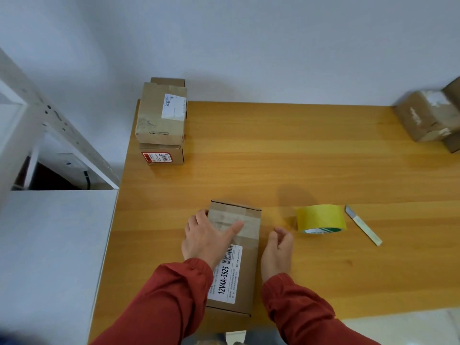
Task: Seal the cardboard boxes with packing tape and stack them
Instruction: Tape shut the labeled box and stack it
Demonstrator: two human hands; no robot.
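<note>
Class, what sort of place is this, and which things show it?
Probably a small packing or mailing station: a wooden table holds stacked cardboard boxes, a roll of yellow tape and a cutter knife.

Open tabletop (pixel 249 158) between box stack (pixel 161 115) and tape (pixel 321 217)

A small packing room: a wooden table (pixel 273 150) against a bare white wall (pixel 249 46), with parcels (pixel 161 113) stacked at its far left corner.
</note>
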